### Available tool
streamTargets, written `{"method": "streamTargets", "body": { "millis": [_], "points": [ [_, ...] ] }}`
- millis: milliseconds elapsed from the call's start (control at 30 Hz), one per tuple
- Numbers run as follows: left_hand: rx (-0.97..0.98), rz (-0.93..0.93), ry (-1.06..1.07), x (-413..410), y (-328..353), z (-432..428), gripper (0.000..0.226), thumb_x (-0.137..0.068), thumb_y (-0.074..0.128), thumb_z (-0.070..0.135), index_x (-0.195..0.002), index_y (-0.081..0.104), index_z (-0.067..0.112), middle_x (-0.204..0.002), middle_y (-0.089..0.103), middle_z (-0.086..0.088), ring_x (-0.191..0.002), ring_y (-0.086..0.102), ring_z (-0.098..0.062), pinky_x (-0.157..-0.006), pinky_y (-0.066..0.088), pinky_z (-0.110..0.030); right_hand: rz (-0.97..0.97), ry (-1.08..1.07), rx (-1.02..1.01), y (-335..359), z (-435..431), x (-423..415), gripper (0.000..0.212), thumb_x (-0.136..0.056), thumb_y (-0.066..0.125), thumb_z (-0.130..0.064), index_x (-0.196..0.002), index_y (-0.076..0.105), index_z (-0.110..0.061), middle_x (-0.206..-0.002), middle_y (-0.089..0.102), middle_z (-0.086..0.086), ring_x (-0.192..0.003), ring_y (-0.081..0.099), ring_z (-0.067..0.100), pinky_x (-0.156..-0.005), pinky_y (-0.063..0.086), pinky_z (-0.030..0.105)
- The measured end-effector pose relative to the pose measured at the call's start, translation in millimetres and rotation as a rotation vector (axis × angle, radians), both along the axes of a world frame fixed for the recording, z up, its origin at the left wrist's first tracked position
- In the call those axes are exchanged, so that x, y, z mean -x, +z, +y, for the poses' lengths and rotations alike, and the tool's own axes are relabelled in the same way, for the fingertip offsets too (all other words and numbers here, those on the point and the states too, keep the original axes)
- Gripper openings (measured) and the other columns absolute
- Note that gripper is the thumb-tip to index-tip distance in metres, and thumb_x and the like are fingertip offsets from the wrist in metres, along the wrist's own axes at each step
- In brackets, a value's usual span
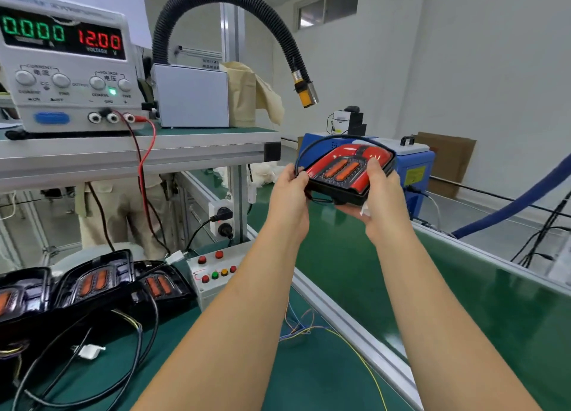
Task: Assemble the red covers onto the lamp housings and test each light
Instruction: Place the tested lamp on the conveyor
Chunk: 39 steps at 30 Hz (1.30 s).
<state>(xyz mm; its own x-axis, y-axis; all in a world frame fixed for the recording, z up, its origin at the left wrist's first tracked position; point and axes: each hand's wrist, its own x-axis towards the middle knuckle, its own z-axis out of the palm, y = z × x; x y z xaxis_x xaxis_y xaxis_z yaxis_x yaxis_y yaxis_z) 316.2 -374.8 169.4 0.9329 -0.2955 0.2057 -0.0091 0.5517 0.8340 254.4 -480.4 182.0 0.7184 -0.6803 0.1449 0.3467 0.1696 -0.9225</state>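
Observation:
I hold a black lamp housing with a red cover (349,169) on it out in front of me, above the green conveyor belt (463,290). My left hand (290,191) grips its left edge, fingers curled round it and its black cable. My right hand (381,200) grips the right side, thumb on the red cover and palm beneath. Orange strips show through the cover; none looks lit. Three bare black housings (92,284) with orange inserts and trailing wires lie at the lower left.
A power supply (65,61) reading 0.000 and 12.00 stands on the shelf at upper left, red and black leads hanging down. A black hose with a yellow sensor (304,90) arches overhead. A button box (216,271), a blue machine (414,169) and a standing person are nearby.

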Motion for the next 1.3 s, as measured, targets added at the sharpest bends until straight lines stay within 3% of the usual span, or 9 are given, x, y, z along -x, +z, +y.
{"method": "streamTargets", "body": {
  "millis": [100, 300, 500, 667, 900, 1000, 1167, 1233, 1300],
  "points": [
    [0.043, 0.024, -0.032, -2, 4, -2, 0.026, -0.100, 0.035, -0.001, -0.089, 0.053, 0.012, -0.082, 0.062, -0.001, -0.064, 0.059, -0.004, -0.053, 0.048, -0.013, 0.003, 0.012, 0.051, 10, -1, -1, 0.040, -0.099, 0.051, -0.038, -0.133, 0.039, -0.022, -0.109, 0.064, 0.004, -0.089, 0.069, 0.020, -0.051, 0.058, 0.036],
    [0.057, 0.150, -0.051, -4, 6, -13, 0.029, -0.099, 0.036, -0.001, -0.077, 0.050, 0.012, -0.078, 0.057, -0.004, -0.061, 0.054, -0.008, -0.052, 0.045, -0.017, 0.054, -0.004, 0.079, 16, -14, -3, 0.043, -0.096, 0.054, -0.042, -0.129, 0.037, -0.020, -0.108, 0.062, 0.004, -0.088, 0.068, 0.021, -0.049, 0.057, 0.035],
    [-0.042, 0.382, -0.030, -13, 13, -25, 0.013, -0.097, 0.041, -0.003, -0.090, 0.049, 0.005, -0.080, 0.054, -0.008, -0.063, 0.051, -0.015, -0.049, 0.041, -0.022, 0.210, 0.024, 0.021, 15, -29, -13, 0.047, -0.095, 0.055, -0.044, -0.130, 0.043, -0.014, -0.119, 0.055, 0.008, -0.101, 0.061, 0.028, -0.051, 0.058, 0.044],
    [-0.191, 0.334, -0.026, -32, 27, -36, 0.018, -0.097, 0.040, 0.000, -0.083, 0.049, 0.006, -0.075, 0.050, -0.006, -0.062, 0.047, -0.014, -0.053, 0.039, -0.021, 0.262, 0.097, -0.021, 28, -36, -27, 0.025, -0.098, 0.051, -0.042, -0.096, 0.051, -0.017, -0.102, 0.055, 0.008, -0.090, 0.061, 0.028, -0.045, 0.056, 0.044],
    [-0.217, 0.325, -0.039, -43, 27, -56, 0.023, -0.096, 0.041, -0.001, -0.077, 0.046, 0.010, -0.074, 0.050, -0.006, -0.060, 0.047, -0.015, -0.044, 0.042, -0.021, 0.303, 0.070, -0.037, 31, -54, -36, 0.036, -0.097, 0.049, -0.046, -0.116, 0.050, -0.016, -0.104, 0.055, 0.009, -0.092, 0.060, 0.030, -0.043, 0.056, 0.046],
    [-0.179, 0.368, -0.025, -42, 16, -56, 0.020, -0.095, 0.043, -0.002, -0.078, 0.049, 0.007, -0.074, 0.052, -0.007, -0.060, 0.048, -0.016, -0.038, 0.040, -0.019, 0.319, 0.078, -0.037, 23, -55, -36, 0.034, -0.097, 0.050, -0.047, -0.111, 0.050, -0.016, -0.109, 0.055, 0.010, -0.093, 0.060, 0.031, -0.043, 0.055, 0.044],
    [-0.290, 0.292, -0.051, -31, -19, -54, 0.020, -0.095, 0.049, 0.003, -0.076, 0.048, 0.010, -0.076, 0.050, -0.006, -0.061, 0.044, -0.015, -0.055, 0.037, -0.023, 0.280, 0.033, -0.121, -18, -52, -18, 0.034, -0.097, 0.054, -0.040, -0.121, 0.049, -0.015, -0.103, 0.053, 0.007, -0.103, 0.056, 0.034, -0.048, 0.058, 0.047],
    [-0.340, 0.250, -0.078, -24, -43, -58, 0.021, -0.093, 0.046, -0.001, -0.077, 0.045, 0.012, -0.078, 0.046, -0.006, -0.063, 0.041, -0.015, -0.058, 0.033, -0.025, 0.257, -0.014, -0.166, -44, -48, -2, 0.036, -0.098, 0.053, -0.034, -0.128, 0.045, -0.016, -0.105, 0.056, 0.007, -0.099, 0.058, 0.030, -0.054, 0.060, 0.047],
    [-0.364, 0.247, -0.121, -13, -70, -61, 0.017, -0.092, 0.045, -0.004, -0.092, 0.049, 0.012, -0.084, 0.048, -0.005, -0.066, 0.043, -0.014, -0.059, 0.034, -0.025, 0.237, -0.065, -0.204, -72, -47, 17, 0.034, -0.100, 0.050, -0.029, -0.131, 0.042, -0.018, -0.102, 0.059, 0.005, -0.089, 0.062, 0.025, -0.059, 0.059, 0.045]
  ]
}}
